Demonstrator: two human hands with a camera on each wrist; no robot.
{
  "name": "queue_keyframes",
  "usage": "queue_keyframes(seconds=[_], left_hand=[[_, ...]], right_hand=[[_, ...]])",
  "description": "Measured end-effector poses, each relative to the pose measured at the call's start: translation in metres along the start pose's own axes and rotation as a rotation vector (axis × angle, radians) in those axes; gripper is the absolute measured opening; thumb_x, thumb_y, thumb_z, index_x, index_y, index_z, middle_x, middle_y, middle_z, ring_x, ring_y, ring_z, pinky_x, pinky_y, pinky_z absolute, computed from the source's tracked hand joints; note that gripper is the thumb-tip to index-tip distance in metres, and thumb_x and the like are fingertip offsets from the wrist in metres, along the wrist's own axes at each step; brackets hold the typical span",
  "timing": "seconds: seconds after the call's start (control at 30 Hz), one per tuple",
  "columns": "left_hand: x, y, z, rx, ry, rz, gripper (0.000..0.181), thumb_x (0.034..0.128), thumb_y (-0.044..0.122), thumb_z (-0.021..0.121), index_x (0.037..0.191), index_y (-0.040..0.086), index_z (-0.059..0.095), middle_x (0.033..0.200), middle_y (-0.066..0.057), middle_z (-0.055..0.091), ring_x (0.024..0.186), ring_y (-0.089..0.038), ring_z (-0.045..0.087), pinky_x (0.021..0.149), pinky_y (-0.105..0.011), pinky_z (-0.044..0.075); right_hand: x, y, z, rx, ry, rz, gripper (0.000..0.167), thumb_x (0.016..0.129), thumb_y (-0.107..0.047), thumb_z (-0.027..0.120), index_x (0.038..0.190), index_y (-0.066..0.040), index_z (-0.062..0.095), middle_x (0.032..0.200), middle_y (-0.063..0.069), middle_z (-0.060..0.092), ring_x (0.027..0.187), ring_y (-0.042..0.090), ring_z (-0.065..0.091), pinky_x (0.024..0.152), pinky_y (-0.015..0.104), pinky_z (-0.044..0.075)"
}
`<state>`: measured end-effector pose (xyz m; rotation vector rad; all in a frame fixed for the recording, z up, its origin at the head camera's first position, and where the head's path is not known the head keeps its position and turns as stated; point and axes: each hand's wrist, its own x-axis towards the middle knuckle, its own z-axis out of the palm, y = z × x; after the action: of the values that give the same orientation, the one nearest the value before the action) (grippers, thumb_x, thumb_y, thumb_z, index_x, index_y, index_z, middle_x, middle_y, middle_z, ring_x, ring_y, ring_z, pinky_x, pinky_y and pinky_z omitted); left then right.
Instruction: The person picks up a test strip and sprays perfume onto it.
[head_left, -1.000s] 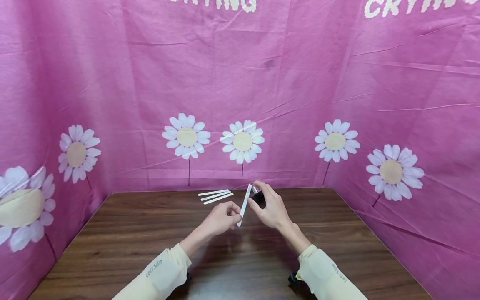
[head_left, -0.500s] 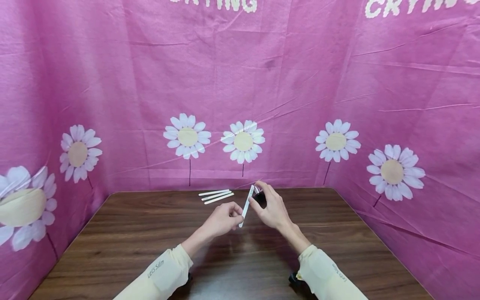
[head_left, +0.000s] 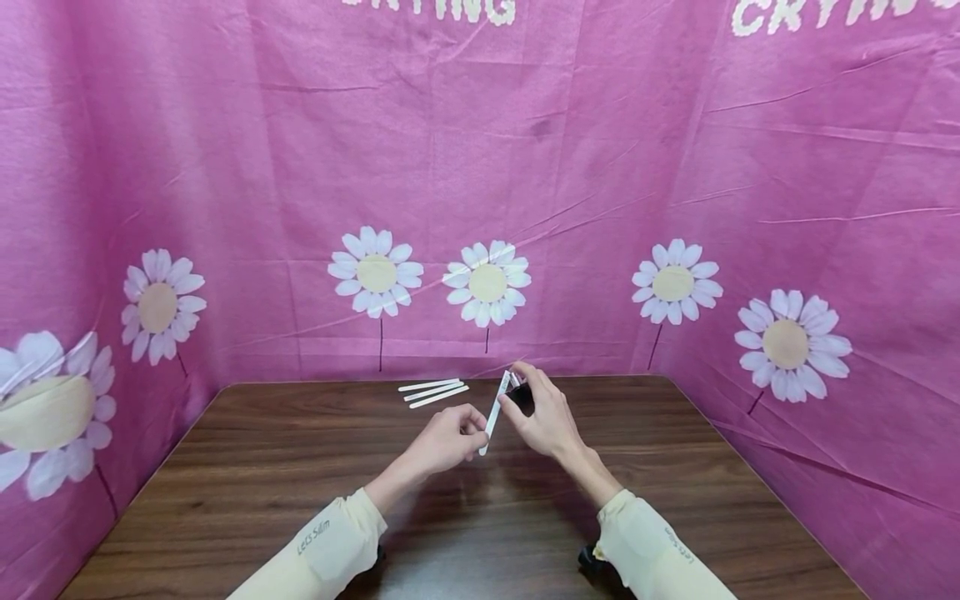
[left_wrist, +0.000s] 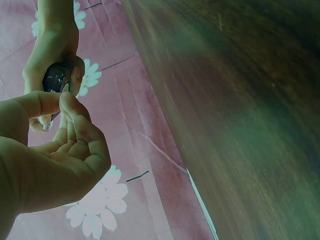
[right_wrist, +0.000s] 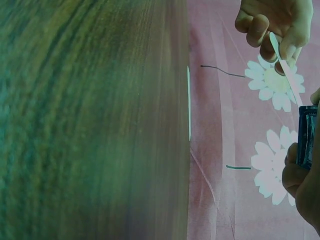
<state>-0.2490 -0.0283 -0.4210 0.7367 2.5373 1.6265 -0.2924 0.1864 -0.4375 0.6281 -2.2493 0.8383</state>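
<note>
In the head view my left hand (head_left: 448,437) pinches a pale, flat craft stick (head_left: 492,417) near its lower, rounded end. The stick slants up to the right, with small dark markings near its upper end. My right hand (head_left: 546,415) grips a small black device (head_left: 521,397) with a shiny metal part, fingers curled round it. The stick's upper end lies against or very close to this device; whether they touch cannot be told. In the right wrist view the black device (right_wrist: 307,135) has a rectangular, frame-like face, and the stick (right_wrist: 287,70) runs up to it.
Several more pale craft sticks (head_left: 433,392) lie fanned out on the brown wooden table (head_left: 300,467), left of the hands near the back edge. A pink cloth (head_left: 300,167) with daisies hangs behind and at both sides.
The hands and the stick have shifted very slightly to the right in the picture, with the background shifting too. Both grips look the same.
</note>
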Motion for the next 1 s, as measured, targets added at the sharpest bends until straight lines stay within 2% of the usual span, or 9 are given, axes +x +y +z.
queue_keyframes(seconds=[0.3,0.57,0.8,1.0], left_hand=[[0.0012,-0.0033,-0.0001,0.007,-0.001,-0.004,0.01,0.0896,0.006,0.069,0.099,0.004,0.066,0.073,0.001,0.065,0.058,-0.013,0.06,0.053,-0.026,0.046],[0.0026,-0.0033,-0.0005,0.01,0.001,0.004,0.011,0.0891,0.008,0.07,0.098,0.005,0.066,0.074,0.001,0.065,0.059,-0.014,0.06,0.054,-0.028,0.046],[0.0019,-0.005,0.0007,0.037,-0.004,0.01,0.011,0.0893,0.009,0.069,0.099,0.005,0.066,0.073,0.002,0.065,0.058,-0.013,0.06,0.053,-0.028,0.045],[0.0004,-0.0051,0.002,0.028,-0.008,0.016,0.011,0.0884,0.007,0.068,0.099,0.004,0.065,0.073,0.001,0.065,0.058,-0.014,0.06,0.052,-0.027,0.045]], right_hand=[[-0.001,-0.0029,0.0013,-0.006,-0.002,-0.003,0.053,0.091,-0.039,0.071,0.138,-0.021,0.055,0.116,0.002,0.063,0.1,0.023,0.063,0.082,0.046,0.051],[-0.0008,-0.0028,0.001,0.016,0.0,0.049,0.051,0.093,-0.039,0.069,0.138,-0.025,0.053,0.12,0.002,0.063,0.102,0.025,0.063,0.084,0.047,0.05],[-0.0013,-0.0017,0.001,0.013,-0.008,0.043,0.051,0.094,-0.04,0.068,0.139,-0.023,0.052,0.117,0.003,0.062,0.099,0.025,0.062,0.082,0.046,0.05],[-0.0013,-0.0011,0.0015,0.032,-0.005,0.031,0.05,0.094,-0.038,0.068,0.138,-0.021,0.052,0.118,0.005,0.063,0.102,0.025,0.062,0.086,0.046,0.05]])
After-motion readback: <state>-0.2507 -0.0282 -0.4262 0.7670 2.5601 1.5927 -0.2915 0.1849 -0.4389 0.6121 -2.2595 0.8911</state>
